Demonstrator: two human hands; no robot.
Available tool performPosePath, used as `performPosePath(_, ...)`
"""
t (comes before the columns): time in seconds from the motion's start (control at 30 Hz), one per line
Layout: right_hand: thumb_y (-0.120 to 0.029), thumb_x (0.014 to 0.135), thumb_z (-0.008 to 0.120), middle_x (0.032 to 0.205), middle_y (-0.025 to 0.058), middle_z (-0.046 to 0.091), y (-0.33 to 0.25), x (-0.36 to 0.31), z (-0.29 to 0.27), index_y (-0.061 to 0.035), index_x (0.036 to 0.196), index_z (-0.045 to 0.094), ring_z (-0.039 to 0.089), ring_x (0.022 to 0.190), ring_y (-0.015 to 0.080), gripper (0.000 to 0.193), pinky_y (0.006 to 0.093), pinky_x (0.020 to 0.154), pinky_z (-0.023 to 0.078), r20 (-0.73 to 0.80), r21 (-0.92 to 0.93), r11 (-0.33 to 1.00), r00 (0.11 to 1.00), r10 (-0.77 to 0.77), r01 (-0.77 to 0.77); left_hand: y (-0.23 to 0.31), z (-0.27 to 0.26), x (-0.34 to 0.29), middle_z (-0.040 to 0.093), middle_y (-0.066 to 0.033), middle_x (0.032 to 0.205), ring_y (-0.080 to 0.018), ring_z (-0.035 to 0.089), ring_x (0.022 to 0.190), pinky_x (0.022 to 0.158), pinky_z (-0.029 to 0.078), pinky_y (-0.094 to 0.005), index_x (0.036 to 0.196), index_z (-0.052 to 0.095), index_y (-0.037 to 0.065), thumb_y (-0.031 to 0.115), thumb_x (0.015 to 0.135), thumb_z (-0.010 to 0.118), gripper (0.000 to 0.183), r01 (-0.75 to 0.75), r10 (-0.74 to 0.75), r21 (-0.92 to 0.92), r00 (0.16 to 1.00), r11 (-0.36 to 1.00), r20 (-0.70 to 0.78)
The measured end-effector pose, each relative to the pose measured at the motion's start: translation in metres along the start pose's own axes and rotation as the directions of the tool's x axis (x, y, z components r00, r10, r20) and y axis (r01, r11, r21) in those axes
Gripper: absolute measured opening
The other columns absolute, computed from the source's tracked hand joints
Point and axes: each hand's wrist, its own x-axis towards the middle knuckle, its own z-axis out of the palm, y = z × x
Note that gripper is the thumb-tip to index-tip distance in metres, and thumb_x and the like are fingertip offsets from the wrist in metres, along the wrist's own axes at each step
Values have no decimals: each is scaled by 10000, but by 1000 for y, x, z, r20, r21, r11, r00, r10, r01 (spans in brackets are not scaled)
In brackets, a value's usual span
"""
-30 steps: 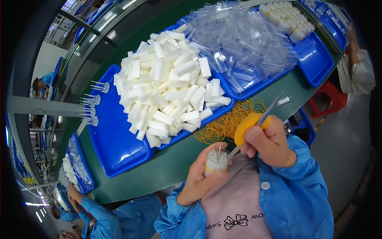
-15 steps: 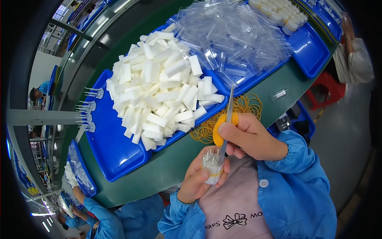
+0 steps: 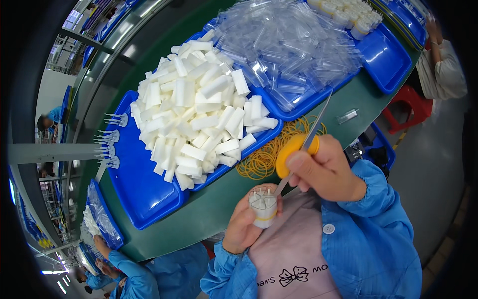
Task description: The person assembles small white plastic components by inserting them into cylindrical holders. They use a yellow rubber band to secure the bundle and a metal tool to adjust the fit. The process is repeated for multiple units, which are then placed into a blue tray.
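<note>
The left hand (image 3: 244, 226) holds a small bundle of white plastic pieces (image 3: 263, 207) upright just in front of the chest, above the near edge of the green tabletop (image 3: 209, 212); its grip is closed around the lower part of the bundle, which a yellow rubber band circles. The right hand (image 3: 326, 172) is closed on a thin metal tool (image 3: 307, 144), apparently tweezers, and also holds a yellow-orange rounded object (image 3: 289, 154) against the palm; what that object is cannot be told. The tool's lower tip touches the top of the bundle, and its long end points up and away over the tabletop. As to progress, the bundle in hand looks assembled and banded, with the tool working at its top end. A large heap of loose white pieces (image 3: 199, 104) fills the blue tray (image 3: 144, 189) beyond, so most of the stock appears unprocessed. A pile of yellow rubber bands (image 3: 264, 157) lies on the tabletop just beside that tray. A second blue tray (image 3: 383, 55) carries clear plastic sleeves (image 3: 289, 50). Both forearms, in blue sleeves, come in from the lower edge with the wrists bent inward, the right hand above the left. Other people in blue work further along the tabletop.
</note>
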Motion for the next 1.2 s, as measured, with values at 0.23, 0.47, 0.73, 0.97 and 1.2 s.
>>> performPosePath(0.23, -291, 962, 493, 605, 10, 563, 19, 8, -7, -33, 853, 586, 475, 457, 18, 295, 164, 407, 354, 1, -35, 998, 998, 57, -57, 7, 6, 3, 525, -154, 1112, -227, 532, 949, 824, 444, -350, 1367, 295, -42, 423, 882, 542, 716, 108, -108, -70, 994, 992, 3)
performPosePath(0.47, -282, 958, 511, 619, -10, 541, 19, 10, -2, -33, 849, 586, 454, 482, 13, 282, 175, 419, 332, 78, 14, 991, 989, 129, -130, 3, 5, 2, 506, -149, 1131, -216, 531, 920, 773, 456, -334, 1344, 307, -19, 442, 903, 514, 670, 61, -60, -18, 997, 998, 48)
performPosePath(0.73, -276, 956, 514, 636, -11, 544, 22, 3, -1, -47, 879, 604, 587, 554, 74, 258, 228, 467, 420, 224, -63, 992, 967, 123, -112, 0, -2, -2, 523, -143, 1082, -198, 536, 860, 696, 456, -296, 1282, 368, -3, 461, 906, 508, 613, 122, -122, -12, 991, 992, 50)
performPosePath(0.97, -254, 956, 494, 633, 15, 583, 22, -1, 2, -17, 865, 611, 524, 515, 48, 280, 196, 456, 391, 120, -216, 961, 982, -147, 170, -2, -6, 1, 538, -127, 1046, -190, 544, 802, 628, 456, -280, 1266, 397, 2, 462, 924, 472, 577, 176, -167, -162, 983, 971, 70)
performPosePath(1.2, -289, 963, 492, 646, -1, 578, 20, 9, 0, -34, 883, 604, 481, 517, 5, 289, 157, 439, 349, 130, 92, 980, 977, 166, -179, 0, -1, 2, 545, -127, 1047, -190, 550, 793, 600, 448, -276, 1260, 399, 5, 479, 916, 473, 590, 203, -186, -152, 976, 967, 115)
